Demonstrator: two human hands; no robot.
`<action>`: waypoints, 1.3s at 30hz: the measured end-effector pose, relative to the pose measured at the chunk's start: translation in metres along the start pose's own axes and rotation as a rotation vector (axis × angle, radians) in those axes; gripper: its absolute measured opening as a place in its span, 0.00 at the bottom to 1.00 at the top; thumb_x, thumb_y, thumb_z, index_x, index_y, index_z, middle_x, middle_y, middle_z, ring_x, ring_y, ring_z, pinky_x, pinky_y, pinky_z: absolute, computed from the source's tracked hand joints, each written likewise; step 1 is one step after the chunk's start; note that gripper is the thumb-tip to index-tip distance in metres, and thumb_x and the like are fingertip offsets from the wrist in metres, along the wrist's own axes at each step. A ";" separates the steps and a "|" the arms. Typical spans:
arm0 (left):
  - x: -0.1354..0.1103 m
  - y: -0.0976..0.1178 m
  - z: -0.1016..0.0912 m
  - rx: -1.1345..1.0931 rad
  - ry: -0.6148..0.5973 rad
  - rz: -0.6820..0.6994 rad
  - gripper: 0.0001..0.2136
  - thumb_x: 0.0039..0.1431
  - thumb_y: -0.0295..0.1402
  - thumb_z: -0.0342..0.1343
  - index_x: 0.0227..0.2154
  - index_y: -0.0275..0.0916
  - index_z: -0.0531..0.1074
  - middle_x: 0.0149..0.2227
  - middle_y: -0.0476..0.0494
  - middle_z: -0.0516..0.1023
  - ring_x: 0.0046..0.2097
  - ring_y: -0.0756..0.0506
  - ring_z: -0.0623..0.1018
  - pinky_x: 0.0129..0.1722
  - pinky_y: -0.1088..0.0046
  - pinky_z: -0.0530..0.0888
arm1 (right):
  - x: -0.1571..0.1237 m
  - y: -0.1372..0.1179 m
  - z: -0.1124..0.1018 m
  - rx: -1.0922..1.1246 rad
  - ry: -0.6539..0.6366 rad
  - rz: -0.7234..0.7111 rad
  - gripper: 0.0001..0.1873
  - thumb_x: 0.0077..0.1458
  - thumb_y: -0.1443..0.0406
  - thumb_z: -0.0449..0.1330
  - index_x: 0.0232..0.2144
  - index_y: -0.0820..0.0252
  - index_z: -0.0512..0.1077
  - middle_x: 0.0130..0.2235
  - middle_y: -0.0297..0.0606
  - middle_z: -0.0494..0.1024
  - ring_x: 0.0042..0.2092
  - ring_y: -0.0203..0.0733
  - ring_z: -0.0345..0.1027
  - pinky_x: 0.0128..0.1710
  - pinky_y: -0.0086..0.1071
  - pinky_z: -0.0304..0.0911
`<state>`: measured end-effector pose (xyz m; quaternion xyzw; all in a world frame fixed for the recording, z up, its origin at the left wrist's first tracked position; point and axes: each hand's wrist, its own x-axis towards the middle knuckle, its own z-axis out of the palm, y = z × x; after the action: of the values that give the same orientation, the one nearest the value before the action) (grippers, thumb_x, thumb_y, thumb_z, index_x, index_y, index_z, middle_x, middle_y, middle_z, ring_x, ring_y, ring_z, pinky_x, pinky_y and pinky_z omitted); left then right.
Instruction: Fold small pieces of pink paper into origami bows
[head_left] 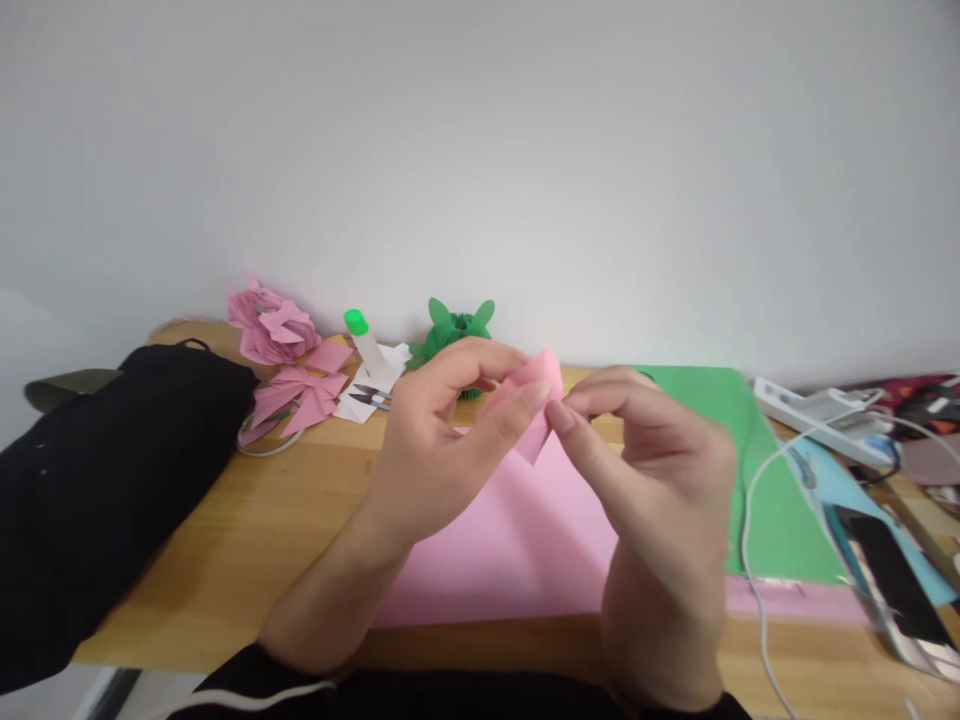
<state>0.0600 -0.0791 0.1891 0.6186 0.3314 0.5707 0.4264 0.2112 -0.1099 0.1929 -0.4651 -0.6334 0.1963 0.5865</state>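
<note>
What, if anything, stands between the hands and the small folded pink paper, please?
Nothing visible does. The left hand and the right hand both pinch the small folded pink paper directly, above the pink sheet.

Black sleeves (247, 685); hands (442, 440) bare.

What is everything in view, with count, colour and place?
folded paper: one, pink, pinched between both hands
sheet: one, pink, on table under hands
second sheet: one, green, to its right
paper flowers: two, pink, far left
glue stick: one, white, green cap, beside flowers
paper figure: one, green, by wall
bag: one, black, left
power strip: one, white, far right
table: one, wooden, below
left hand: one, bare, on folded paper
right hand: one, bare, on folded paper
</note>
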 end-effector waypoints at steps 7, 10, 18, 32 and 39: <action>-0.002 0.001 0.003 -0.044 -0.010 -0.056 0.03 0.59 0.29 0.64 0.30 0.41 0.79 0.43 0.47 0.80 0.48 0.45 0.78 0.49 0.67 0.75 | -0.005 0.003 0.007 0.040 0.109 0.032 0.07 0.57 0.70 0.66 0.28 0.56 0.77 0.30 0.33 0.79 0.34 0.38 0.73 0.33 0.34 0.67; -0.001 0.000 0.005 -0.063 0.022 -0.090 0.02 0.59 0.30 0.63 0.31 0.41 0.79 0.40 0.47 0.81 0.44 0.46 0.79 0.45 0.68 0.76 | -0.004 0.001 0.005 -0.033 0.142 -0.033 0.07 0.57 0.71 0.65 0.29 0.54 0.78 0.31 0.33 0.79 0.34 0.39 0.72 0.33 0.35 0.68; 0.001 0.002 0.003 -0.086 0.007 -0.094 0.05 0.56 0.26 0.62 0.32 0.43 0.81 0.37 0.48 0.81 0.41 0.47 0.79 0.39 0.74 0.78 | -0.003 -0.001 0.001 -0.240 0.134 -0.316 0.19 0.52 0.75 0.67 0.44 0.51 0.80 0.46 0.42 0.78 0.44 0.45 0.74 0.40 0.43 0.71; -0.001 0.002 0.003 -0.143 -0.016 -0.122 0.04 0.59 0.27 0.64 0.33 0.42 0.83 0.41 0.46 0.82 0.46 0.45 0.81 0.46 0.69 0.81 | -0.003 -0.002 0.003 -0.252 0.130 -0.263 0.18 0.53 0.74 0.67 0.45 0.50 0.79 0.41 0.35 0.83 0.41 0.42 0.77 0.41 0.40 0.72; -0.002 0.004 0.004 -0.154 -0.027 -0.138 0.04 0.59 0.29 0.64 0.35 0.42 0.83 0.43 0.45 0.84 0.48 0.42 0.82 0.48 0.66 0.81 | -0.003 -0.001 0.001 -0.254 0.107 -0.273 0.19 0.53 0.74 0.67 0.44 0.48 0.79 0.42 0.34 0.84 0.41 0.44 0.79 0.41 0.41 0.76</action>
<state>0.0630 -0.0829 0.1921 0.5673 0.3226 0.5554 0.5154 0.2095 -0.1126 0.1915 -0.4547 -0.6784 0.0084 0.5770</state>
